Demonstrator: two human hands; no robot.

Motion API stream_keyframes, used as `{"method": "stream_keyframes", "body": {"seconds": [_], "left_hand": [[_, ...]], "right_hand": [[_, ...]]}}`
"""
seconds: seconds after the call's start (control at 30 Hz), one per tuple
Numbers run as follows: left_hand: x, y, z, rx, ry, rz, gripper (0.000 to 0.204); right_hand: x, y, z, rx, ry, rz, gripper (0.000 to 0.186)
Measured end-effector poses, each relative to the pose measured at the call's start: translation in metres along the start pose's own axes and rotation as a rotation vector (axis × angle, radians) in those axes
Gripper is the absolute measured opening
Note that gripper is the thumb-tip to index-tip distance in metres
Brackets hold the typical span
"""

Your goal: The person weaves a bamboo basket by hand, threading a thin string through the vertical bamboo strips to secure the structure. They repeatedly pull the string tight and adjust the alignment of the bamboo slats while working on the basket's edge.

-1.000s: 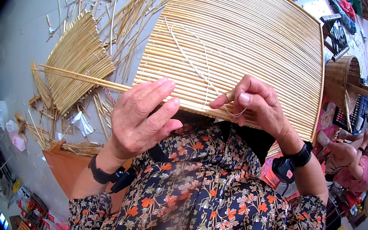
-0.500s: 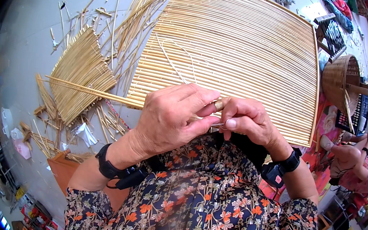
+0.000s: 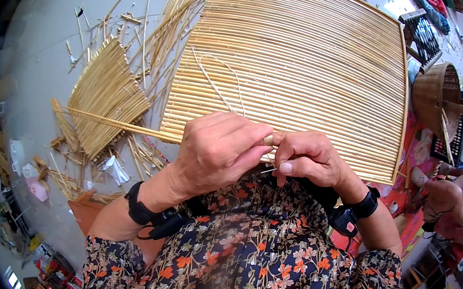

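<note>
A large mat of parallel straw stalks (image 3: 294,65) lies before me, its near edge at my body. My left hand (image 3: 216,151) is closed over that edge, and a few long stalks (image 3: 128,126) stick out to its left. My right hand (image 3: 314,160) meets it there, thumb and forefinger pinching a thin needle (image 3: 268,171). A brass-coloured ring thimble (image 3: 268,140) sits on a finger between the hands; whose finger is hard to tell. Pale thread (image 3: 212,79) loops over the mat and runs under my left hand. The stitching spot itself is hidden by my fingers.
Left on the floor are a smaller fan-shaped straw piece (image 3: 110,99), loose stalks (image 3: 175,14) and scraps. At right stand a woven basket (image 3: 436,92) and a dark slatted rack (image 3: 424,38). Another person (image 3: 446,202) sits at the far right.
My left thumb and fingers have drawn together, and the needle now points down and left below my right thumb. The whole view has shifted slightly.
</note>
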State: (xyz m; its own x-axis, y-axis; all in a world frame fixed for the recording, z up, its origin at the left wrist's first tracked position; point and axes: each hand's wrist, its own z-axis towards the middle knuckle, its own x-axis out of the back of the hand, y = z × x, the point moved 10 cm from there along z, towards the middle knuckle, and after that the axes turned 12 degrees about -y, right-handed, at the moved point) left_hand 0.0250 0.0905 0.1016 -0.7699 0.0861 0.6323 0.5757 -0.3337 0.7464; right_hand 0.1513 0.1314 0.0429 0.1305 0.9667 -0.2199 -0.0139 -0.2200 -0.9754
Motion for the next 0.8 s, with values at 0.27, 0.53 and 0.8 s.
{"method": "stream_keyframes", "body": {"seconds": [0.27,0.53,0.8], "left_hand": [[0.003,0.004,-0.013,-0.024,0.015,0.029,0.031],[0.000,0.003,-0.017,0.005,0.002,-0.014,0.033],[-0.006,-0.004,-0.011,0.044,-0.011,-0.028,0.038]], "right_hand": [[-0.009,0.003,0.005,0.057,-0.079,0.006,0.015],[-0.009,0.008,0.002,0.044,-0.031,0.233,0.013],[-0.002,0.022,-0.005,-0.033,0.020,0.329,0.018]]}}
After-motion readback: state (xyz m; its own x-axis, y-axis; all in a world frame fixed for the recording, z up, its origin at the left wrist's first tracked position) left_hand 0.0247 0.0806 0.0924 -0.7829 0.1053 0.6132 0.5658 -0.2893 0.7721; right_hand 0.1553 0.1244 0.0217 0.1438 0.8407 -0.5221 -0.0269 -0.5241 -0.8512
